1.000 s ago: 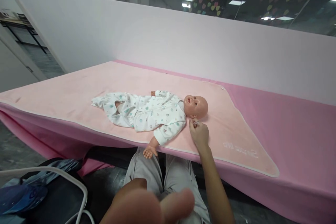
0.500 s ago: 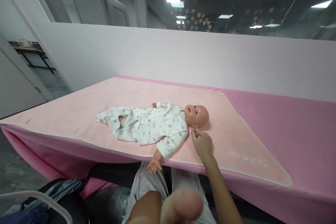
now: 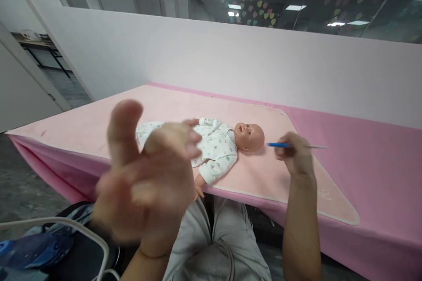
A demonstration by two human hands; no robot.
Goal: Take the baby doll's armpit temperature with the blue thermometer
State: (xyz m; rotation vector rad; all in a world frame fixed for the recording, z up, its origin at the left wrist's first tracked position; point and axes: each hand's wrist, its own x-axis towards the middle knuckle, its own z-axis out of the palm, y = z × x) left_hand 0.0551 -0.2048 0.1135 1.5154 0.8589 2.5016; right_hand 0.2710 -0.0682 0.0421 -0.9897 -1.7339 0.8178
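A baby doll (image 3: 219, 151) in a white patterned outfit lies face up on a peach mat (image 3: 257, 180), its bald head toward the right. My left hand (image 3: 148, 171) is raised close to the camera, blurred, with thumb and fingers apart and nothing visible in it; it hides the doll's legs. To the right of the doll's head, my right hand (image 3: 295, 153) is closed around a thin stick (image 3: 278, 145), blue at its left end and pale at its right. The stick is held level above the mat, apart from the head.
Pink cloth (image 3: 372, 171) covers the table under the mat and hangs over its front edge. A white wall (image 3: 231, 61) with glass above rises behind. At the lower left are a white tube (image 3: 79, 225) and a blue bottle (image 3: 39, 248) on a dark seat.
My left hand has risen from my lap and opened in front of the camera. My right hand has moved right, away from the doll's neck, and now shows the stick. The view has shifted slightly.
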